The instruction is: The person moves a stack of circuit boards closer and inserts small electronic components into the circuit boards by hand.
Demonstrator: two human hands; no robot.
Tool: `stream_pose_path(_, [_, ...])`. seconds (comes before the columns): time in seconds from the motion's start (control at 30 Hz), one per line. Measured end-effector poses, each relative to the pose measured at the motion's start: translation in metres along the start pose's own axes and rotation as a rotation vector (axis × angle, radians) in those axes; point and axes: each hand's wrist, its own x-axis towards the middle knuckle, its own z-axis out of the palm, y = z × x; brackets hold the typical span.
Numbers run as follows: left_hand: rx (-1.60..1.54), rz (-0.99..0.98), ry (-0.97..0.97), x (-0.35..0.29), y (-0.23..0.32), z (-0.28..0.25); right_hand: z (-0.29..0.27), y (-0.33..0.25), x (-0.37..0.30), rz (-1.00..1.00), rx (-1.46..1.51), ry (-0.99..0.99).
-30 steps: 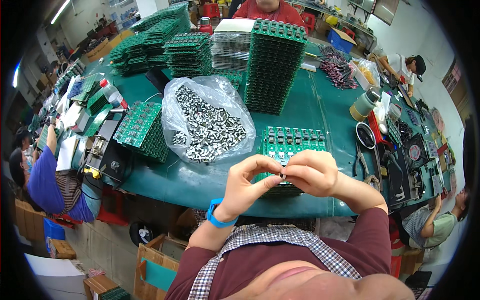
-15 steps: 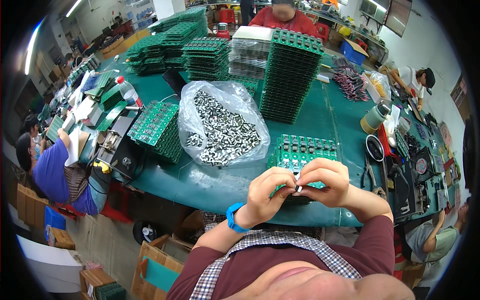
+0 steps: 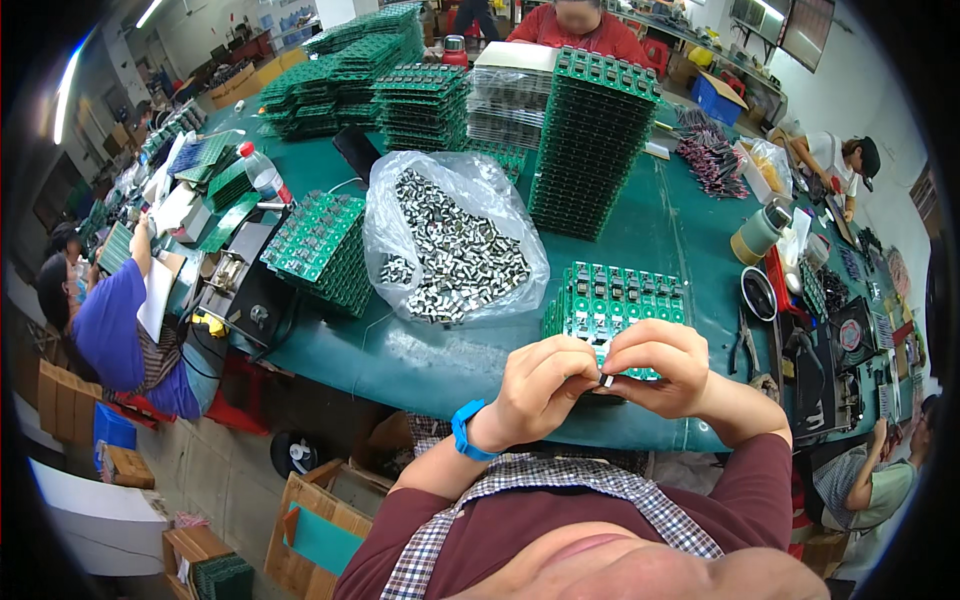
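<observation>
Just over the near edge of a stack of green circuit boards (image 3: pixel 622 290), my two hands meet fingertip to fingertip. Between them is a small black-and-silver component (image 3: pixel 606 380), partly covered by the fingers. My left hand (image 3: pixel 543 388), with a blue band at its wrist, pinches it from the left. From the right, my right hand (image 3: pixel 662 368) closes thumb and fingers on it. Many similar small components (image 3: pixel 455 250) lie heaped in an open clear plastic bag (image 3: pixel 530 275) to the left, beyond my hands.
A tall board stack (image 3: pixel 592 150) rises behind the bag, and another stack (image 3: pixel 318 245) stands left of it. On the right are a tumbler (image 3: pixel 757 235), pliers (image 3: pixel 745 345) and a black round dish (image 3: pixel 758 292). A bottle (image 3: pixel 263 175) stands at far left. Co-workers sit around the table.
Both hands keep their pinch at the same place over the board stack, and the component between the fingertips looks slightly turned. The whole view has shifted a little.
</observation>
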Motion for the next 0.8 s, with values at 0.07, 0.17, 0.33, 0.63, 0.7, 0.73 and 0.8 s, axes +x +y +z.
stream_pose_path(0.07, [0.001, 0.0, -0.006, -0.001, 0.0, -0.001, 0.0, -0.001, 0.0, -0.004, -0.005, -0.005])
stream_pose_path(0.17, [0.008, 0.007, -0.023, -0.001, 0.001, -0.001, 0.0, -0.001, -0.001, -0.01, -0.006, 0.004])
stream_pose_path(0.33, [0.024, 0.02, -0.02, 0.0, 0.0, 0.001, -0.002, -0.001, -0.004, -0.004, -0.025, -0.005])
stream_pose_path(0.63, [-0.027, -0.042, -0.063, 0.003, -0.001, 0.004, -0.011, 0.006, 0.005, 0.157, 0.277, -0.205])
stream_pose_path(0.7, [-0.029, -0.057, -0.046, 0.005, -0.002, 0.0, -0.01, 0.003, 0.003, 0.095, 0.139, -0.076])
stream_pose_path(0.73, [-0.03, -0.07, -0.03, 0.006, -0.001, -0.001, -0.009, 0.001, 0.001, 0.081, 0.12, -0.035])
stream_pose_path(0.8, [-0.006, -0.077, -0.006, 0.001, 0.004, 0.001, -0.005, -0.002, -0.006, 0.089, 0.087, -0.002])
